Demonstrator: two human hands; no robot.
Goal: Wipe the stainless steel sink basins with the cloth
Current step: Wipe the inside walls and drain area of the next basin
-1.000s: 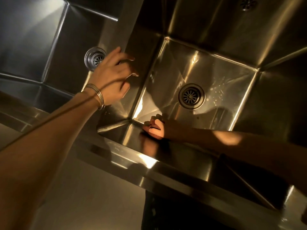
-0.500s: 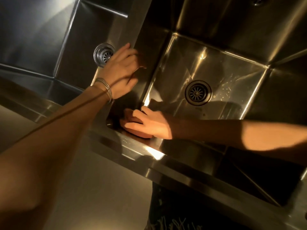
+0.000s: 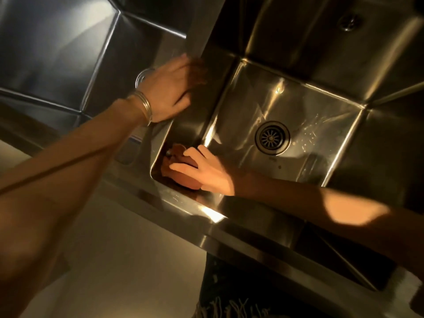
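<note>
Two stainless steel sink basins lie side by side. The right basin (image 3: 321, 104) has a round drain (image 3: 272, 137) in its floor. My right hand (image 3: 206, 171) presses an orange-brown cloth (image 3: 181, 167) into the near left corner of that basin, fingers spread over it. My left hand (image 3: 172, 88), with thin bangles on the wrist, rests flat on the divider (image 3: 199, 26) between the basins. The left basin (image 3: 68, 53) lies beyond it, its drain mostly hidden behind my left wrist.
The sink's front rim (image 3: 229, 228) runs diagonally across the lower frame, lit by a warm patch of light. Below it are a pale floor (image 3: 119, 260) and dark clothing (image 3: 241, 294). A small round overflow fitting (image 3: 348, 20) sits on the back wall.
My right hand has slid the cloth leftward along the near wall into the basin's front left corner. My left hand has settled lower on the divider, covering the left drain.
</note>
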